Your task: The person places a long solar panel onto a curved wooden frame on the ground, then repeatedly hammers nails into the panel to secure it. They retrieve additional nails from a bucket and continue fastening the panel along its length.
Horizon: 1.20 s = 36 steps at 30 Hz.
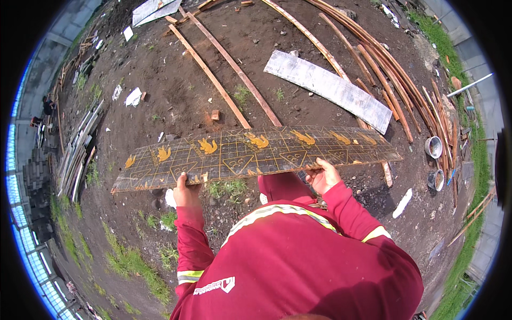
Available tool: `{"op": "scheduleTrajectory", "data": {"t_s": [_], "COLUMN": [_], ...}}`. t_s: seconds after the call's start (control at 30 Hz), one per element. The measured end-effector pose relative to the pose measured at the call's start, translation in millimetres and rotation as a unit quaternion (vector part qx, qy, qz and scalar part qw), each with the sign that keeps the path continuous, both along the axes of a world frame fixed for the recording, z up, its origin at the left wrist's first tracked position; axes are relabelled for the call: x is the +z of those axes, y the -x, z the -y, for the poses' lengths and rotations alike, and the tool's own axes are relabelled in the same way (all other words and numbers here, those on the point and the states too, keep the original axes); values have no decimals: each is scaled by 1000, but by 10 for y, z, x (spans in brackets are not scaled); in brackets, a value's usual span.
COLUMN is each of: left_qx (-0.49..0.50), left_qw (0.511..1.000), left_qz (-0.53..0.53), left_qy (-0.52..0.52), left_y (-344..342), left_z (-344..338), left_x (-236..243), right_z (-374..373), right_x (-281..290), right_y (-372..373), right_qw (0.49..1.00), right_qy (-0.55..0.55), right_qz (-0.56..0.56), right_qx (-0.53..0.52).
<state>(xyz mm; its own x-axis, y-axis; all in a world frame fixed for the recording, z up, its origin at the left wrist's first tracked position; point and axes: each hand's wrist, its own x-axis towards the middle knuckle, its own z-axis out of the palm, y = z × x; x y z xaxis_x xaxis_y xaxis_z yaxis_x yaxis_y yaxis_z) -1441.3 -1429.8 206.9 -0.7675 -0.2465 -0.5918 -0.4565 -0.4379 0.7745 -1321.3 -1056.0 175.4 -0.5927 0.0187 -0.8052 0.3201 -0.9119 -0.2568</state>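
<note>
The left hand (187, 196) and right hand (326, 178) pinch the near edge of 1 dark board (229, 158), held nearside of the white panel (328, 89); 2 buckets (433, 147) stand right of that panel.

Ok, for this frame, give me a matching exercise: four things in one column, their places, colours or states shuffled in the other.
1. Dark patterned board
2. Long pale board
3. Small reddish block
4. Left sleeve

A. Maroon with a reflective band
B. On the ground, left of centre
C. Held by left hand and right hand
D. On the ground, right of centre

Pairs: 1-C; 2-D; 3-B; 4-A
</note>
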Motion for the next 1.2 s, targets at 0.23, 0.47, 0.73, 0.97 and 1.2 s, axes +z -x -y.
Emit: {"op": "scheduleTrajectory", "data": {"t_s": [0.23,0.47,0.73,0.97,1.2], "left_qx": [-221,-200,-155,-178,-127], "left_qw": [959,943,955,957,984], "left_qz": [82,140,154,63,34], "left_qy": [-156,-226,-201,-222,-121], "left_y": [629,1897,2817,3930,4841], "left_z": [-297,-202,172,79,-297], "left_x": [-324,-950,-846,-675,-674], "right_z": [764,1376,1150,1286,1750], "right_x": [-281,-773,-607,-767,-830], "right_y": [647,1392,716,636,925], "right_qw": [993,990,968,898,859], "right_qy": [67,101,-100,-213,-171], "right_qz": [-100,-99,107,200,284], "right_qx": [-22,19,-203,-329,-391]}}
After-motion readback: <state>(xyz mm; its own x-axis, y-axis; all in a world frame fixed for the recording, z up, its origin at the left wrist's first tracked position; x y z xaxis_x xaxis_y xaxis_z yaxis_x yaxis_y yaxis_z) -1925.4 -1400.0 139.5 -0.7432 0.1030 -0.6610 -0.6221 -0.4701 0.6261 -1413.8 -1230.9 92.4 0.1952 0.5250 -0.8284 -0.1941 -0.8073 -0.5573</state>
